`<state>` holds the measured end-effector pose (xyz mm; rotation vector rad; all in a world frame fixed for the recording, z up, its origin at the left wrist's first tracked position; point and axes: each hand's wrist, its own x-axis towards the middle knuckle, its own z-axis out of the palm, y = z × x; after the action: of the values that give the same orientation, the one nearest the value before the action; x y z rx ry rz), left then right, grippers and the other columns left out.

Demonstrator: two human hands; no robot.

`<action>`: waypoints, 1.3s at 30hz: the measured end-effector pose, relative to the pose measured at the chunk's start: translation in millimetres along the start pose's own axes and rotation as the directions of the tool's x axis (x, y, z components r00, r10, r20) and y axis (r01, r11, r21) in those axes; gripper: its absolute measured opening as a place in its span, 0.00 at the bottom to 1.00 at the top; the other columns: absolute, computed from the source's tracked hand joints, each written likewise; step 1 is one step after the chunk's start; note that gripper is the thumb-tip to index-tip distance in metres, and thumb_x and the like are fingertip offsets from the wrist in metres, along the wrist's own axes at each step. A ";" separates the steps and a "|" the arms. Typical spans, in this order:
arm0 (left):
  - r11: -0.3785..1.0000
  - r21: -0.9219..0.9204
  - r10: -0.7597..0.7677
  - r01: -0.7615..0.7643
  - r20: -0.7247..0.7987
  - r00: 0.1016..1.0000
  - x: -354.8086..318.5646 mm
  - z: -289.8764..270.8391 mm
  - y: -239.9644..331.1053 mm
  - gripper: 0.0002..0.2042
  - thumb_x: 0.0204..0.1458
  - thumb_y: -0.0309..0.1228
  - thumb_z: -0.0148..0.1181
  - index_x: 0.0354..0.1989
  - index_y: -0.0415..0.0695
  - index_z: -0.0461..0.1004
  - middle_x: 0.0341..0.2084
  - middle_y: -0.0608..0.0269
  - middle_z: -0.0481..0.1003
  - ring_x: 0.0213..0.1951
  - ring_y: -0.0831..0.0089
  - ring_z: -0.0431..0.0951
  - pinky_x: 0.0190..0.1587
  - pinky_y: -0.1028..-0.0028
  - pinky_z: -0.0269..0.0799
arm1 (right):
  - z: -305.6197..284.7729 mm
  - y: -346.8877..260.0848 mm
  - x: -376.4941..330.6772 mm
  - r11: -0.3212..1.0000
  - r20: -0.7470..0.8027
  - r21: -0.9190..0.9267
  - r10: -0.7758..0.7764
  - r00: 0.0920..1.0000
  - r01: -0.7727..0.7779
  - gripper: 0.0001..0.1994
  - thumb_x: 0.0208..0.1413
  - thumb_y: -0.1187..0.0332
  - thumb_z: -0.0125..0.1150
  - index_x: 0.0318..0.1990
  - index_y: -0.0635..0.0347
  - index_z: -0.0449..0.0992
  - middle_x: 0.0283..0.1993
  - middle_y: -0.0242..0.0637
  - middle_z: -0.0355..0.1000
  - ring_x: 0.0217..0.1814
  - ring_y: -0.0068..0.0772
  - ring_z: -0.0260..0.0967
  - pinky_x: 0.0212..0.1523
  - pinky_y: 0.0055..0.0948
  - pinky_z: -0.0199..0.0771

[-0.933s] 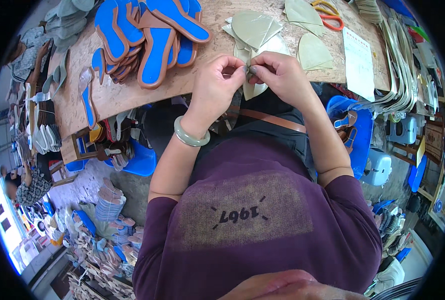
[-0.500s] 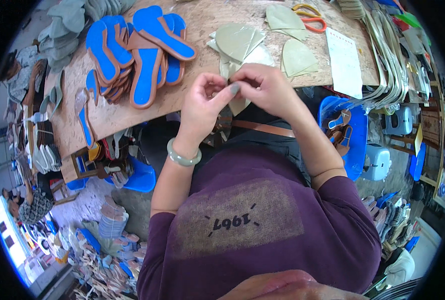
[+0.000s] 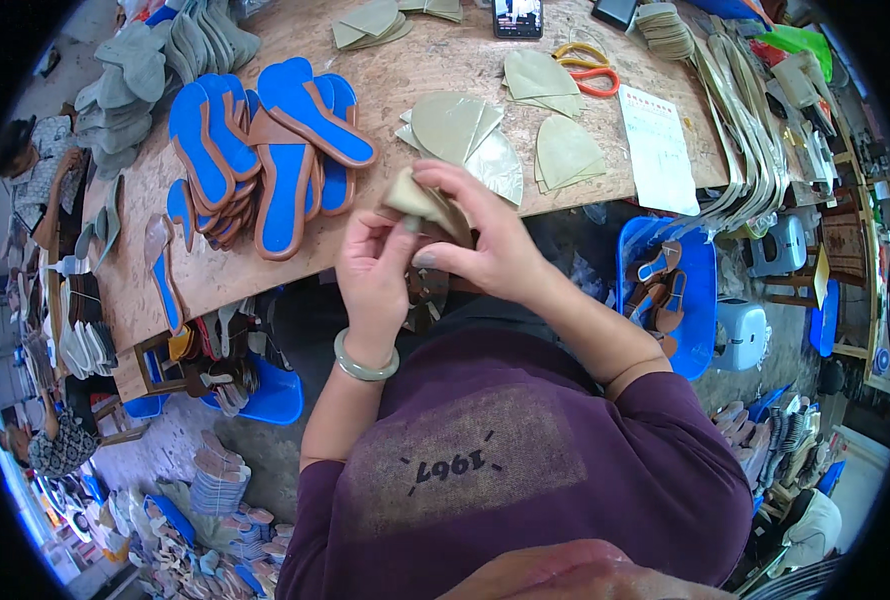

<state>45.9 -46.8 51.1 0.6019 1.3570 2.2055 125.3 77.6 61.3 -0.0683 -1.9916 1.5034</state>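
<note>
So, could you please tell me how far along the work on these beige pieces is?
Done: nothing clearly finished can be told apart. In hand: left hand and right hand pinch one folded beige piece. Left: loose beige pieces lie on the workbench beside blue insoles.

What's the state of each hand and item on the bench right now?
Left hand: closed on the tan piece, pinching its lower edge.
Right hand: closed on the same piece from above.
Tan piece: folded, held off the bench between both hands.
Blue insoles: piled overlapping, flat on the bench.
Scissors: lying flat, blades hidden, untouched.
Phone: screen lit.
Paper sheet: lying flat at the bench edge.
Blue bin: open, holding sandal parts.
</note>
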 end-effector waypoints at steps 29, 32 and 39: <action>0.971 0.237 0.020 -0.009 -0.045 0.999 -9.4 6.0 -10.0 0.14 0.58 0.26 0.59 0.50 0.39 0.66 0.44 0.56 0.74 0.42 0.75 0.76 0.45 0.75 0.75 | -39.3 -4.7 -40.8 0.795 0.042 0.335 0.524 0.851 -0.506 0.13 0.58 0.71 0.62 0.49 0.65 0.75 0.38 0.29 0.76 0.32 0.13 0.70 0.30 0.15 0.72; 0.722 0.581 0.386 -0.375 0.111 0.916 -10.4 9.0 0.9 0.19 0.53 0.27 0.64 0.52 0.36 0.68 0.50 0.50 0.71 0.51 0.64 0.73 0.55 0.68 0.68 | -25.2 -4.1 -26.6 0.915 -0.077 0.196 0.374 0.924 -0.353 0.08 0.56 0.72 0.64 0.40 0.63 0.73 0.31 0.24 0.73 0.29 0.10 0.66 0.27 0.14 0.67; 0.657 0.658 0.269 -0.369 0.253 0.929 -26.5 9.5 16.1 0.18 0.56 0.24 0.58 0.56 0.34 0.69 0.50 0.47 0.74 0.48 0.60 0.78 0.51 0.69 0.72 | -15.5 -9.2 -6.2 0.650 0.297 0.602 0.357 0.886 -0.464 0.11 0.57 0.72 0.63 0.45 0.64 0.73 0.36 0.27 0.73 0.35 0.14 0.70 0.38 0.17 0.72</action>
<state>69.7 -62.6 66.5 1.3298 2.1554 1.7694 141.1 85.0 68.9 -0.1178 -1.4774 2.5196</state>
